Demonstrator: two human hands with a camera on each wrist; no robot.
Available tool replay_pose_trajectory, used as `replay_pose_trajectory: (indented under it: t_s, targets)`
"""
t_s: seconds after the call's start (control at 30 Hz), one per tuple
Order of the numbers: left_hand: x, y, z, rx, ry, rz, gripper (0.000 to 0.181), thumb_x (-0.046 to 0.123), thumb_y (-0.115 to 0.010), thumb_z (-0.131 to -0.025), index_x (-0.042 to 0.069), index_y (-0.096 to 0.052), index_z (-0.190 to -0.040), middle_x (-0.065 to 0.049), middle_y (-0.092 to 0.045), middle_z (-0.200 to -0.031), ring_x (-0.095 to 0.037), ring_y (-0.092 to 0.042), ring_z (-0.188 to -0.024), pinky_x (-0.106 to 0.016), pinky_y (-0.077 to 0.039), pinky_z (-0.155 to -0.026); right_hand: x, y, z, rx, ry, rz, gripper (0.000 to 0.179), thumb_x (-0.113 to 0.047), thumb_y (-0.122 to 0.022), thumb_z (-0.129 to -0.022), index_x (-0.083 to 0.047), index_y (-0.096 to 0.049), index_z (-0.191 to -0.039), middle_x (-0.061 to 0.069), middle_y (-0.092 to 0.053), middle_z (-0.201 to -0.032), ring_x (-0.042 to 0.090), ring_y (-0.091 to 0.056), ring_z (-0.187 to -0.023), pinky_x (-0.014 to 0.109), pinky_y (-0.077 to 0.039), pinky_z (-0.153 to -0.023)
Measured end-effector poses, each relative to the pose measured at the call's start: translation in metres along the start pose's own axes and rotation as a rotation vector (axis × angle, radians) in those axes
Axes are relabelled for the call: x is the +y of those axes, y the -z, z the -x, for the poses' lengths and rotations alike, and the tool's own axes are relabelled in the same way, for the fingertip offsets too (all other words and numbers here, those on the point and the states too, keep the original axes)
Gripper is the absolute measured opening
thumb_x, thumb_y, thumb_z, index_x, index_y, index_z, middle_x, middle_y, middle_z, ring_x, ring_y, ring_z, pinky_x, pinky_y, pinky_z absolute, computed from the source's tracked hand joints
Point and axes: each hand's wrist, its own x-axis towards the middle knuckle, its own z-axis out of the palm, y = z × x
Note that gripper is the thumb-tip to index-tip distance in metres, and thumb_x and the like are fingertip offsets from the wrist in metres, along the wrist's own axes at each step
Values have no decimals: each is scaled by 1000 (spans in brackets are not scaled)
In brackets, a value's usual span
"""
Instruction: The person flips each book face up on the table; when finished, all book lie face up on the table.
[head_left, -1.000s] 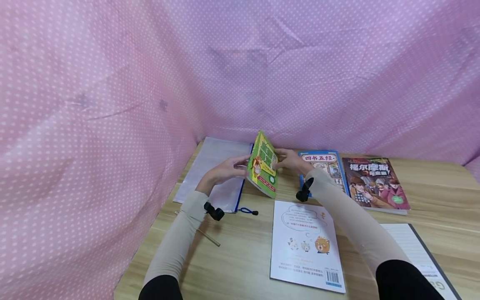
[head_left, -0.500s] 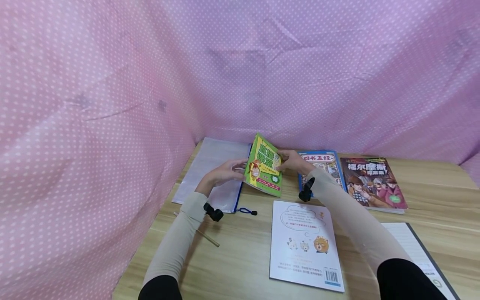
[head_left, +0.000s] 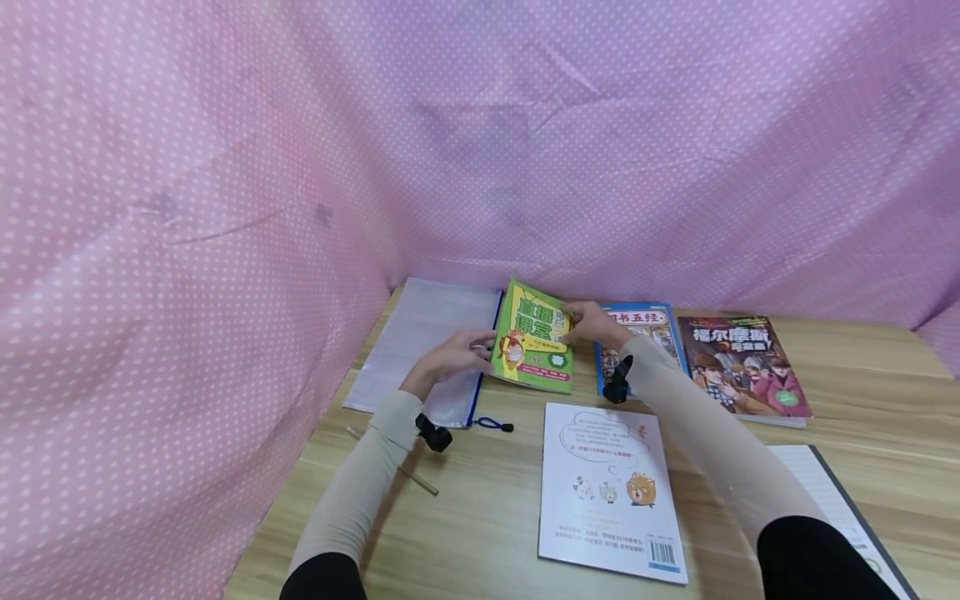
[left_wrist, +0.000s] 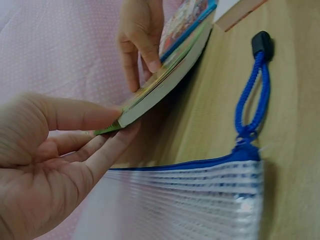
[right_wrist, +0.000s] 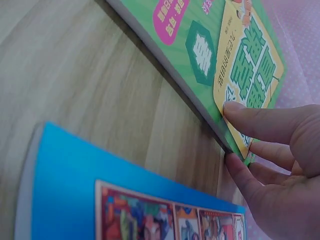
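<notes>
Both hands hold a green book [head_left: 534,340] with a yellow title panel, between the mesh pouch and the blue book. My left hand [head_left: 453,357] pinches its left edge, thumb on top and fingers beneath, as the left wrist view shows. At the opposite edge my right hand [right_wrist: 285,155] grips the book with the thumb on the cover and fingertips under the edge. The book's left side is raised off the table, while its right edge lies low over the wood. A translucent mesh zip pouch [head_left: 416,329] with a blue zipper edge lies under the left hand.
A blue book [head_left: 640,317] and a dark comic-style book [head_left: 746,367] lie to the right. In front are a white book [head_left: 611,500] back side up, a notebook [head_left: 832,508] and a thin stick [head_left: 416,479]. Pink dotted cloth [head_left: 480,150] hangs behind and left.
The green book has tilted down from steeply raised to nearly flat, its cover turning upward and its right edge shifting right. The right hand has moved slightly right and down with it.
</notes>
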Motion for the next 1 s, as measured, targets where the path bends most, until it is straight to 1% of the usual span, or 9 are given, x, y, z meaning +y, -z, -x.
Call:
replay_pose_trajectory:
  t_s: [0.07, 0.2, 0.3, 0.4, 0.53, 0.7, 0.77, 0.9, 1.0]
  targets:
    - [-2, -3, -1, 14, -2, -18, 83, -6, -71, -85, 1, -32, -158, -21, -48, -153, -36, -57, -133, -40, -49, -111, 2, 1, 0, 15, -14, 3, 78, 0, -75, -89, 4, -34, -155, 27, -33, -160, 41, -37, -139, 53, -36, -119]
    - [-4, -7, -4, 31, -11, -33, 81, -7, -72, -83, -1, -35, -156, -22, -54, -148, -35, -61, -128, -39, -51, -109, 4, 3, 1, 38, -45, 17, 78, -3, -76, -88, 3, -36, -155, 27, -35, -158, 37, -40, -130, 52, -39, -117]
    - [-5, -10, -5, 50, 0, -42, 80, -7, -73, -83, -2, -38, -154, -22, -58, -141, -33, -62, -124, -38, -52, -109, 6, 4, 2, 48, -59, 29, 77, -4, -77, -88, 2, -38, -154, 27, -35, -159, 40, -40, -138, 55, -37, -119]
    - [-5, -13, -7, 79, 21, -54, 78, -6, -74, -83, -2, -41, -153, -20, -62, -135, -31, -63, -122, -39, -52, -108, 6, 6, 4, 54, -59, 43, 76, -5, -77, -89, 2, -38, -154, 28, -35, -158, 40, -41, -138, 54, -40, -117]
    - [-4, -17, -7, 103, 47, -75, 75, -7, -74, -83, -3, -43, -152, -19, -64, -131, -31, -63, -121, -38, -53, -107, 6, 7, 5, 64, -52, 57, 75, -6, -77, -89, 2, -39, -154, 28, -39, -154, 32, -45, -119, 44, -48, -102]
    - [-2, -20, -8, 120, 63, -106, 72, -8, -74, -84, -2, -45, -150, -18, -64, -127, -30, -65, -118, -36, -55, -104, 7, 7, 3, 70, -38, 69, 75, -6, -78, -89, 3, -40, -153, 27, -42, -150, 29, -43, -109, 37, -44, -88]
    - [-1, -21, -9, 126, 56, -130, 70, -7, -74, -85, -1, -47, -149, -18, -65, -124, -29, -65, -114, -35, -56, -101, 7, 8, 2, 73, -36, 69, 75, -6, -78, -88, 3, -41, -153, 27, -42, -149, 31, -43, -111, 39, -44, -89]
    - [0, -22, -11, 125, 34, -148, 68, -9, -74, -84, -4, -49, -147, -19, -64, -120, -29, -67, -111, -34, -58, -97, 9, 9, 1, 76, -52, 50, 74, -5, -77, -89, 1, -40, -153, 29, -40, -152, 37, -44, -127, 47, -48, -104]
    - [-1, -23, -14, 131, 23, -165, 66, -10, -73, -84, -5, -50, -146, -19, -64, -119, -29, -66, -110, -34, -58, -96, 9, 10, 0, 83, -66, 39, 73, -5, -76, -90, 0, -41, -154, 29, -38, -154, 36, -46, -127, 45, -52, -100]
